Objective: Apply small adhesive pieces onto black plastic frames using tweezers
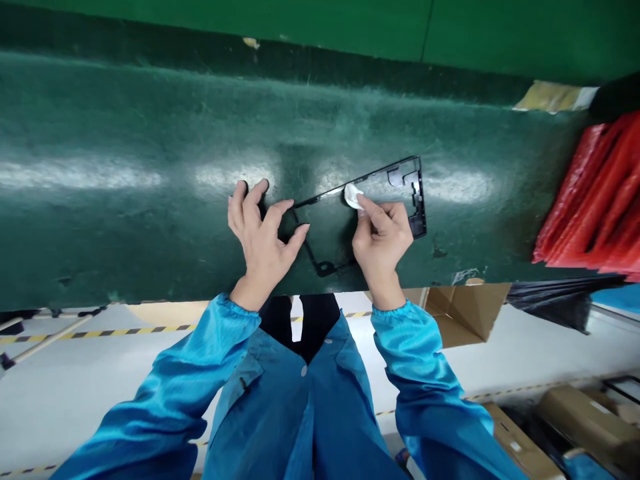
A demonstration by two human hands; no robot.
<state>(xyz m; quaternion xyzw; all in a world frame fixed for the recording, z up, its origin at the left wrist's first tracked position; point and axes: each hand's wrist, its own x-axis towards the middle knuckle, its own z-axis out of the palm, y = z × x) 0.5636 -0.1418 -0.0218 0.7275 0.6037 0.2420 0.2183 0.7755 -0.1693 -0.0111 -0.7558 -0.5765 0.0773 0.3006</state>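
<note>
A thin black rectangular frame (419, 193) lies at a slant on the green table, with cut-outs and small parts at its right end. My left hand (263, 233) rests at its left end, fingers spread, the index fingertip and thumb at the frame's corner. Between the thumb and fingers of my right hand (383, 233) is a small white cloth (353, 196), which touches the frame's long far side. My right hand covers part of the frame's near side.
Red plastic-wrapped packs (595, 200) are stacked at the table's (125, 247) right end. Tape (550, 97) sticks near the back right edge. Below the front edge, an open cardboard box (465, 310) and a black bag (555, 300) stand at right.
</note>
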